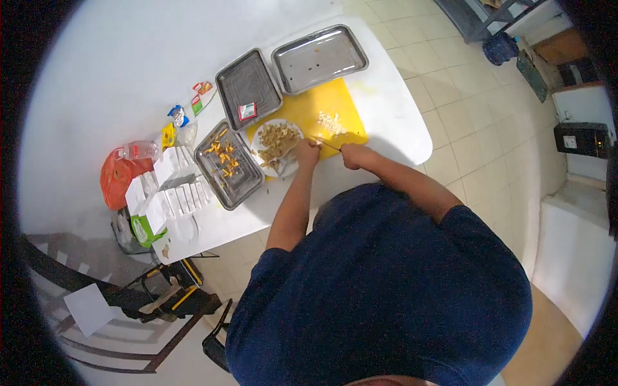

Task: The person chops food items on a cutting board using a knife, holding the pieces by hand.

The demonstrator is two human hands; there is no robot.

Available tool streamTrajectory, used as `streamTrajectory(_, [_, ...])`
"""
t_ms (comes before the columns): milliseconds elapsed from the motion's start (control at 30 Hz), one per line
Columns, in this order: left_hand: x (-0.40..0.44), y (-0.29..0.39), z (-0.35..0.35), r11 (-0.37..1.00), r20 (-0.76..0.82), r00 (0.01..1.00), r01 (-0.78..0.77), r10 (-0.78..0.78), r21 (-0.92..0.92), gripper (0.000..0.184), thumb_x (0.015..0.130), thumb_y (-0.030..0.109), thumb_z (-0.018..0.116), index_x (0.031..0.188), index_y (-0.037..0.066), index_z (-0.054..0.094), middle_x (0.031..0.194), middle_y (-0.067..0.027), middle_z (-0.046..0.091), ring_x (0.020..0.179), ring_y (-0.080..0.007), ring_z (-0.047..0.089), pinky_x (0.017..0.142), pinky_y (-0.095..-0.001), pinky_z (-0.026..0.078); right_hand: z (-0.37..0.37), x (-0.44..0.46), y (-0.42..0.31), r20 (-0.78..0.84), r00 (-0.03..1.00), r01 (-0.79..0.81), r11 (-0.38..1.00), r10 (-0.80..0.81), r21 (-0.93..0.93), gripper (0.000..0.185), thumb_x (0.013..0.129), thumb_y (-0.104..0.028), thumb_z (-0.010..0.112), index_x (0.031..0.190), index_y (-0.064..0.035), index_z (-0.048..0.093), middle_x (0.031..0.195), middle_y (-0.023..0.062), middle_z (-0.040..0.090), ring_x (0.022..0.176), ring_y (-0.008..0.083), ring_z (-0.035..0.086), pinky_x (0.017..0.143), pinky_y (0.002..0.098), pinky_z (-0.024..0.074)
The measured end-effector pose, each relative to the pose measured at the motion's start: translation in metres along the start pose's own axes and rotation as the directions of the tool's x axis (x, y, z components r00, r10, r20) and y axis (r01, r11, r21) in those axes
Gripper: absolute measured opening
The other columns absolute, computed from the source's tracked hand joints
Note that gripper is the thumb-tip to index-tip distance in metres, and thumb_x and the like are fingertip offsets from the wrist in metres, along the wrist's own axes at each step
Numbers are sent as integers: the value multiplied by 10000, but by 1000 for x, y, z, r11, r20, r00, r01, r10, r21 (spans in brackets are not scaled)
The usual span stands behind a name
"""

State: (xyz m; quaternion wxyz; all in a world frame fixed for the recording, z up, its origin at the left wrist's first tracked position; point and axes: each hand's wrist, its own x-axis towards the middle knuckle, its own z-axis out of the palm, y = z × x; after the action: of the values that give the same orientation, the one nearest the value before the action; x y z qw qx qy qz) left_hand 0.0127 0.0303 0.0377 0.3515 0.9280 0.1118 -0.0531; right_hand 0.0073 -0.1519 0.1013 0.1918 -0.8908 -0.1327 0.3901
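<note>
On the white table lies a yellow cutting board (pixel 353 116) with a small heap of chopped pale pieces (pixel 331 123). My right hand (pixel 358 156) is closed round the handle end of a knife (pixel 327 145), whose blade points left toward my other hand. My left hand (pixel 308 152) is closed at the board's lower edge, near the blade tip; what its fingers hold is too small to make out. Just left of it, a white plate (pixel 286 168) bears brownish chopped pieces (pixel 278 139) and overlaps the board's left side.
Two metal trays (pixel 318 58) (pixel 248 80) stand behind the board, one with a small red-and-white packet (pixel 247 111). A third tray (pixel 226 199) holds orange strips. White boxes (pixel 174 165), a plastic bottle (pixel 138 150) and a red bag (pixel 116 181) are further left.
</note>
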Motion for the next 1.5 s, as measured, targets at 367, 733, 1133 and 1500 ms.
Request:
streamTrajectory(367, [1,2,-3,995,-41,994,-99,100,26,267,561,209,765,559,12,585,586,-160,574,566,-296,576,534,-388,437,40,16,47,-113,991,79,997,-77,13,248,771,-14,448,999,65,505,962,254,599,848,382,608,685,493,483])
streamTrajectory(733, [4,-10,9,996,-64,995,-81,79,-28,257,560,155,771,553,10,559,568,-160,560,551,-326,554,551,-414,431,-38,-40,-21,99,985,-159,963,141,217,286,779,-121,490,970,87,538,887,268,613,837,379,615,705,460,494])
streamTrajectory(1133, [7,-17,13,998,-15,998,-56,56,-8,173,593,170,728,630,36,624,643,-176,585,645,-342,592,602,-402,458,-5,-35,-15,-39,999,5,1000,-5,-6,237,832,-80,416,1018,62,455,957,275,591,871,407,595,719,492,476])
streamTrajectory(1500, [12,-16,15,989,-88,985,-142,146,44,124,624,125,608,677,14,622,697,-211,599,670,-354,589,612,-430,456,21,4,-4,-202,979,55,995,-38,78,280,904,-169,288,995,28,465,953,264,597,888,409,590,757,503,459])
